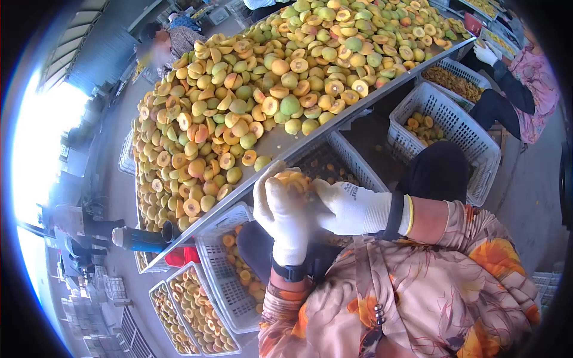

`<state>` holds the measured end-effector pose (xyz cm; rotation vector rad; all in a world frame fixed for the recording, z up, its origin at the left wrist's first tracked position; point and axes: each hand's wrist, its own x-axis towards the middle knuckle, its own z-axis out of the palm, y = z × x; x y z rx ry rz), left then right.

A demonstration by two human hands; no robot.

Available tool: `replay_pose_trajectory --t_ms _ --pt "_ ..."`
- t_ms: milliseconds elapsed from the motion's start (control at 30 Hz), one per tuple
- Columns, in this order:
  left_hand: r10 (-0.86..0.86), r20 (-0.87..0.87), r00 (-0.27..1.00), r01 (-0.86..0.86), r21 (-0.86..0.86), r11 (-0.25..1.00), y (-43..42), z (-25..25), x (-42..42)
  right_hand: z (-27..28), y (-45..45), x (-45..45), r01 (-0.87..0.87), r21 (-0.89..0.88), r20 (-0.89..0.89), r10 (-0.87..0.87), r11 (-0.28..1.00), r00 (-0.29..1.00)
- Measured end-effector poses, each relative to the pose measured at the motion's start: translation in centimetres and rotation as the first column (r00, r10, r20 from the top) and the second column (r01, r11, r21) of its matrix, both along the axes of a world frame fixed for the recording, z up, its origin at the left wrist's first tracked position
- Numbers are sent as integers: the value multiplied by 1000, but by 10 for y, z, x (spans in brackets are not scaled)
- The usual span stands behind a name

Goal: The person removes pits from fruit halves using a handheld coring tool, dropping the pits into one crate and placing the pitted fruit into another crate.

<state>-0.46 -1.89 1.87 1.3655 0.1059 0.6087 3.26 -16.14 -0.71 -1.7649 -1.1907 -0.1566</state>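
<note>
1 lg. metal-topped table spans 10 to 1 o'clock of the hands, heaped w/ halved stone fruit, prob. yellow peach, too many to count. 4 white lattice crates along the near side: 3 run twd 2 o'clock, i.e. a near crate w/ small dark bits (pits?), a mid crate w/ fruit pieces, a far crate w/ brownish bits; 1 left crate at 7, part-filled w/ fruit pieces. 2 full trays at 7–8.

Judging by the heap, much left; some done if crate contents count, exact share unclear.

2 gloved hands: left hand curled, pinching 1 fruit piece at the table edge; right hand close at its 4 o'clock, thumb twd it; can't tell if it grips anything, blurred.
</note>
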Motion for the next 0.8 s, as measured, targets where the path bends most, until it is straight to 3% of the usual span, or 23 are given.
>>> replay_pose_trajectory --t_ms 100,133,233,267,333,367,467,633,700,767,800 --pt "41 25 999 -43 108 993 -2 -3 4 1 0 3 3 -1 -49 -3 1000 999" --pt "109 103 989 -139 341 930 -3 3 6 2 1 5 14 0 -111 -14 1000 994" --pt "144 116 983 -173 301 938 -5 2 13 -5 3 6 42 -11 -195 -44 999 980" --pt "97 80 992 -111 196 974 -5 1 14 -6 6 10 54 -10 -195 -55 998 979" --pt "-6 25 1000 7 -29 1000 -3 -5 17 9 -7 17 -4 -168 -190 -28 986 981" --pt "-15 46 999 14 37 999 -2 -6 20 14 -13 20 -35 -250 -194 -15 968 981" --pt "-47 72 996 34 174 984 -1 -6 21 -1 -14 24 -56 -267 -190 5 962 982" --pt "-183 80 980 179 56 982 0 5 22 4 -13 16 20 -118 75 -11 993 997" --pt "-243 110 964 237 68 969 4 6 27 3 -13 17 -6 -57 -16 5 998 1000" --pt "-286 129 949 273 110 956 11 8 31 2 -10 16 -52 70 -296 70 996 953" --pt "-289 108 951 279 98 955 14 5 33 6 -12 20 -134 -2 -438 119 991 891"
